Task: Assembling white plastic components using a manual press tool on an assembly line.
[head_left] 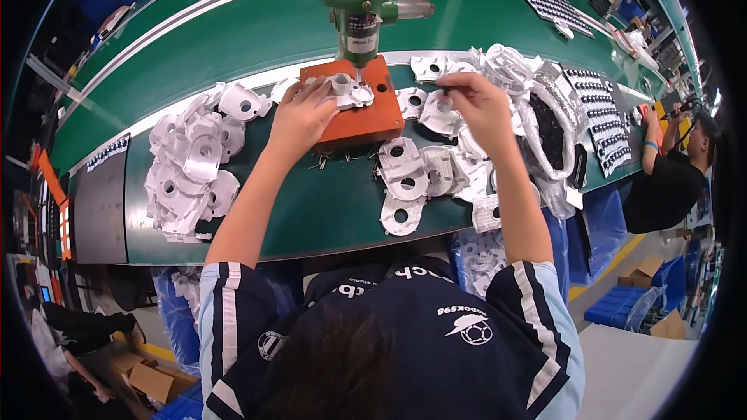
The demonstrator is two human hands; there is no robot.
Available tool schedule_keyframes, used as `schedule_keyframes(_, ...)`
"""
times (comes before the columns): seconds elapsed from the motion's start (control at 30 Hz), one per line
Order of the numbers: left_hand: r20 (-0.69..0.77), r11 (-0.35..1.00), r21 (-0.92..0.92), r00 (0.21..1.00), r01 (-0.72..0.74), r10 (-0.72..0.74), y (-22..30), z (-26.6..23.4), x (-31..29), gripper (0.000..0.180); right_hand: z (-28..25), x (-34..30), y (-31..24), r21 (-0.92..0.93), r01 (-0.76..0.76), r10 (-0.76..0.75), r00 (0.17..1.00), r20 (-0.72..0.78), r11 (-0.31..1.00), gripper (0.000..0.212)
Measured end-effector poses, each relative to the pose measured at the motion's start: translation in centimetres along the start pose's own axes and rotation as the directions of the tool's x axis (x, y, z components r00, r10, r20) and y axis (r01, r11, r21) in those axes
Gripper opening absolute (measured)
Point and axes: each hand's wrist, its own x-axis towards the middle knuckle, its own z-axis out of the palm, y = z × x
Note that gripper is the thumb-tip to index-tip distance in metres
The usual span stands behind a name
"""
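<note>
A white moulded plastic part (pixel 342 93) lies on the orange block (pixel 359 126), under the tip of a green bench press (pixel 360 31). My left hand (pixel 305 113) grips the left side of this part, its fingers over the edge and thumb toward the front. My right hand (pixel 476 101) is raised to the right of the block, thumb and forefinger closed together. Something small and dark shows at those fingertips, too small to name. Just below that hand lie loose white plastic housings (pixel 441 115) with round holes.
A heap of white housings (pixel 191 163) stands left of the block; more housings (pixel 405 175) spread to the right. A plastic bag of black pieces (pixel 548 128) and a tray of black parts (pixel 599 117) lie farther right. A co-worker (pixel 677 163) is at the far right.
</note>
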Motion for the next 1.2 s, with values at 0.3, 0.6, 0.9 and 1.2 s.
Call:
schedule_keyframes(0.3,0.082,0.985,-0.164,0.996,0.05,-0.037,-0.1,0.1,0.4,0.013,6.8,2.8,2.0,-0.179,0.078,-0.068,0.996,0.061,0.981,0.019)
schedule_keyframes(0.6,0.205,0.941,-0.283,0.97,0.184,-0.128,1.5,-0.2,0.3,0.029,11.4,4.3,4.9,-0.264,0.187,-0.198,0.98,-0.015,0.946,0.014)
schedule_keyframes(0.9,0.147,0.935,-0.286,0.973,0.212,-0.176,1.6,0.7,-0.3,0.032,12.2,4.1,4.2,-0.659,0.426,-0.554,0.832,0.018,0.619,0.007)
schedule_keyframes(1.2,0.153,0.932,-0.277,0.969,0.233,-0.196,1.5,0.7,-0.3,0.03,10.8,3.5,3.9,-0.58,0.33,-0.277,0.944,0.181,0.745,0.019)
